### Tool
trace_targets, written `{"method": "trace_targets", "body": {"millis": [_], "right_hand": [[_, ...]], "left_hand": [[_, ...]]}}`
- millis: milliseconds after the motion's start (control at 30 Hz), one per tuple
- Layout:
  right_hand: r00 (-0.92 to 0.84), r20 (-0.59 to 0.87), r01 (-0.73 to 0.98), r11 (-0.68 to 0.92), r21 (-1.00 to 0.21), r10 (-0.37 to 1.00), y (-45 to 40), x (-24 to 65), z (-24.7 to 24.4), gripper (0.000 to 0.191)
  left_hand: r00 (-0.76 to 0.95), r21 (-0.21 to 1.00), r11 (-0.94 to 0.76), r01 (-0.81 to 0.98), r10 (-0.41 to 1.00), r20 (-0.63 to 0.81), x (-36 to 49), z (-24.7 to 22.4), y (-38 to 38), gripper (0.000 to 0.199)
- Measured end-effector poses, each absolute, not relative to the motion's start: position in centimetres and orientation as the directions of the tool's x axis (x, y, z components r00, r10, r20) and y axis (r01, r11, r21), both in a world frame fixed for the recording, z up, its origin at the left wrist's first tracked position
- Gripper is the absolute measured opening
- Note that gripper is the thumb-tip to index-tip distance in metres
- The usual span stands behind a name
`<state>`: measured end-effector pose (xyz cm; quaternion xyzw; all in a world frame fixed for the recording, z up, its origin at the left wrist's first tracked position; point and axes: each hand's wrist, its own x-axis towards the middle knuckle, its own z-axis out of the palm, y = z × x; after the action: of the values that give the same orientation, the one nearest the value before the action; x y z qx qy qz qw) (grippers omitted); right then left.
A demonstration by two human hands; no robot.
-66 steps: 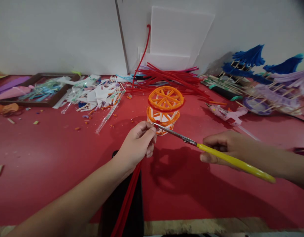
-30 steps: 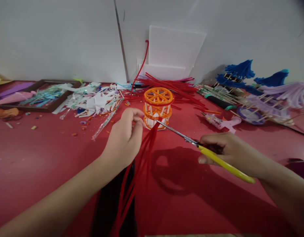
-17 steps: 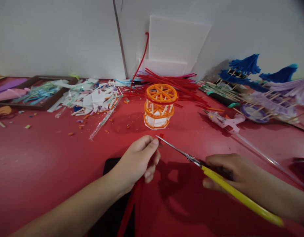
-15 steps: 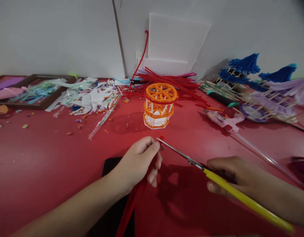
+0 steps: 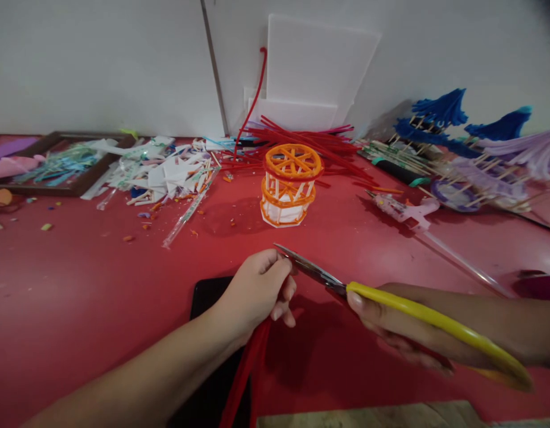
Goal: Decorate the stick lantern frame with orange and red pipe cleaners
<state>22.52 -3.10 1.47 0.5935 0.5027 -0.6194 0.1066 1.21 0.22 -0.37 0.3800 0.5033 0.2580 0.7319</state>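
Note:
My left hand (image 5: 261, 285) pinches a bunch of red pipe cleaners (image 5: 245, 374), whose long ends hang down toward the bottom of the view. In my right hand (image 5: 399, 333) are yellow-handled scissors (image 5: 317, 270); their blades lie against the fingertips of my left hand and look nearly closed. The ends of the pipe cleaners at the blades are hidden by my fingers. Just beyond the blades stands a small round tower (image 5: 292, 184) of orange rings, pale sticks and a white base. Under my left wrist lies a black flat object (image 5: 212, 294), like a phone.
Red pipe cleaners (image 5: 301, 139) are heaped at the back. Paper and stick scraps (image 5: 172, 172) and a brown frame (image 5: 69, 189) lie left. On the right are a pink glue gun (image 5: 408, 211) with a clear glue stick and blue and lilac roofed models (image 5: 439, 113).
The scissors have shifted left so their blades now cross by my left fingertips. My right hand has turned around the handles. The small red bit at the blade tip no longer shows.

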Motion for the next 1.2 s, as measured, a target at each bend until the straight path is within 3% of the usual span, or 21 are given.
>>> {"method": "trace_targets", "body": {"millis": [167, 333, 433, 667, 867, 1200], "right_hand": [[-0.309, -0.867, 0.774, -0.427, -0.468, 0.39, -2.9, 23.0, 1.1, 0.061], [-0.416, -0.851, 0.653, -0.546, -0.525, 0.321, -2.7, 23.9, 0.1, 0.038], [-0.417, -0.865, 0.585, -0.645, -0.491, 0.28, -2.6, 23.7, -0.1, 0.029], [-0.372, -0.89, 0.585, -0.678, -0.445, 0.263, -2.9, 22.3, 1.1, 0.032], [-0.397, -0.874, 0.64, -0.597, -0.483, 0.281, -3.0, 22.9, 0.9, 0.027], [-0.299, -0.888, 0.679, -0.576, -0.455, 0.348, -3.0, 22.3, 1.4, 0.05]], "left_hand": [[0.355, 0.777, 0.629, -0.028, 0.733, -0.581, 1.6, -0.6, 0.2, 0.024], [0.344, 0.758, 0.652, -0.033, 0.719, -0.604, 1.6, -0.5, 0.3, 0.026], [0.348, 0.747, 0.664, -0.027, 0.707, -0.616, 1.7, -0.5, 0.5, 0.027], [0.355, 0.745, 0.667, -0.021, 0.702, -0.618, 1.7, -0.2, 0.4, 0.028], [0.344, 0.743, 0.669, -0.012, 0.701, -0.625, 1.6, -0.3, 0.5, 0.027], [0.34, 0.752, 0.659, 0.005, 0.706, -0.621, 1.7, -0.4, 0.6, 0.022]]}}
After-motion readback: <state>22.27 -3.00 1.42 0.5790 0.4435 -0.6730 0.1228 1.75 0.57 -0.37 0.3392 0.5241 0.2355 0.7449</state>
